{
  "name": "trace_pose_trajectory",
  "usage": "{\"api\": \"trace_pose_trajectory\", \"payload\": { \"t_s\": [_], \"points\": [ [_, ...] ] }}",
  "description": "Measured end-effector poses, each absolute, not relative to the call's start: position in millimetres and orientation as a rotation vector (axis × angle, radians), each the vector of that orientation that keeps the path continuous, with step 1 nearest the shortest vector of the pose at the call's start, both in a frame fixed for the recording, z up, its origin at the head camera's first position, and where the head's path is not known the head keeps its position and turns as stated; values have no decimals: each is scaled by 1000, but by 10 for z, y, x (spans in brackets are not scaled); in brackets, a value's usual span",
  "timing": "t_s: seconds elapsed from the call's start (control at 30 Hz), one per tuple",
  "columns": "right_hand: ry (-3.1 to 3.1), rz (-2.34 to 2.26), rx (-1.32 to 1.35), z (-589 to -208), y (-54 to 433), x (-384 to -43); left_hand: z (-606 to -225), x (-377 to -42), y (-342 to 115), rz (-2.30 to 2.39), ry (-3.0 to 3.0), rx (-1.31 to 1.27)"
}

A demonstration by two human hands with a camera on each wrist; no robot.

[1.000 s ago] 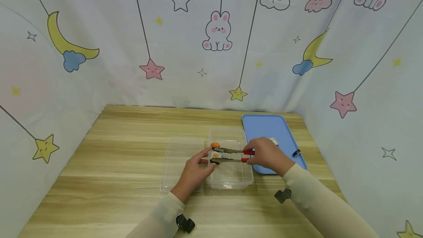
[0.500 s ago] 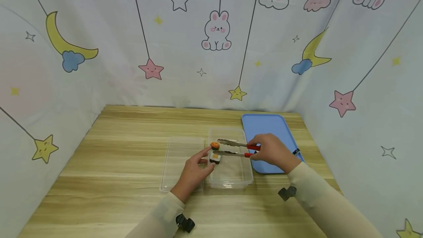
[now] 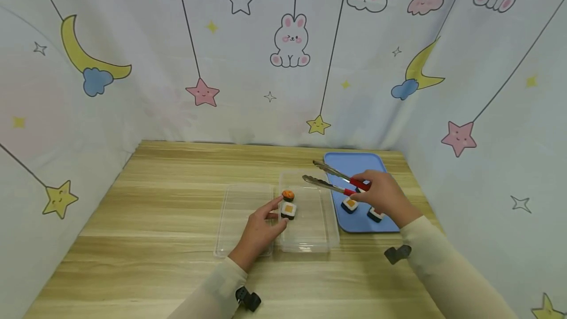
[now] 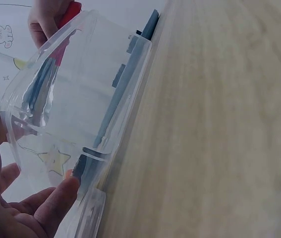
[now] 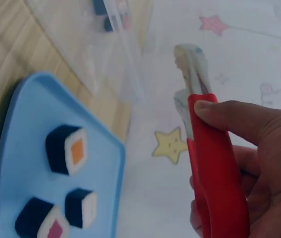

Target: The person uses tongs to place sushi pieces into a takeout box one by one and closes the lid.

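Against the left wall of a clear plastic container (image 3: 310,240) rests my left hand (image 3: 258,235), thumb and index finger spread along its rim. Inside sit two sushi pieces near that wall: an orange-topped piece (image 3: 288,195) and a square white piece (image 3: 288,210) with a yellow centre. My right hand (image 3: 383,193) grips metal tongs (image 3: 325,182) by their red handles. The tips of the tongs stand apart with nothing between them, above the container's right edge and the blue tray. In the right wrist view the thumb presses the red handle (image 5: 214,163).
On the blue tray (image 3: 354,159) at the right lie a yellow-centred sushi piece (image 3: 350,205), a second sushi piece (image 3: 374,214) and one partly hidden by my hand. A clear lid (image 3: 235,220) lies left of the container. A patterned curtain (image 3: 248,122) borders the table.
The tongs have left the square sushi piece, which stays in the container. My right hand has moved right and back toward the tray with them. My left hand has stayed in place.
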State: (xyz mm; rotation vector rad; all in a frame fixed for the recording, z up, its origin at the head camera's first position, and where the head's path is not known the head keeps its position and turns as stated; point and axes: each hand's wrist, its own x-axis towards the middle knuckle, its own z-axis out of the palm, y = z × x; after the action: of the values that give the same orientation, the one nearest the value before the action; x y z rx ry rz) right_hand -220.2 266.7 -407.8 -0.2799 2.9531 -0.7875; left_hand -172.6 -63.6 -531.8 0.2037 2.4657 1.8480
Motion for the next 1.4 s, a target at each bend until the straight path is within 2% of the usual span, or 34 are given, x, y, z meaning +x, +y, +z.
{"api": "trace_pose_trajectory", "payload": {
  "t_s": [0.4,0.8,1.03,1.4],
  "points": [
    [3027,-790,-89,-4219,3223,-2210,-5331,-1722,-639,1839,2477,205],
    [2990,-727,110,-4404,3674,-2032,-5334,-1713,-638,1845,2470,214],
    [2929,-753,201,-4514,3832,-1887,-5334,-1717,-636,1844,2462,214],
    [2943,-716,196,-4595,3894,-1834,-5357,-1725,-627,1841,2483,200]
  ]
}}
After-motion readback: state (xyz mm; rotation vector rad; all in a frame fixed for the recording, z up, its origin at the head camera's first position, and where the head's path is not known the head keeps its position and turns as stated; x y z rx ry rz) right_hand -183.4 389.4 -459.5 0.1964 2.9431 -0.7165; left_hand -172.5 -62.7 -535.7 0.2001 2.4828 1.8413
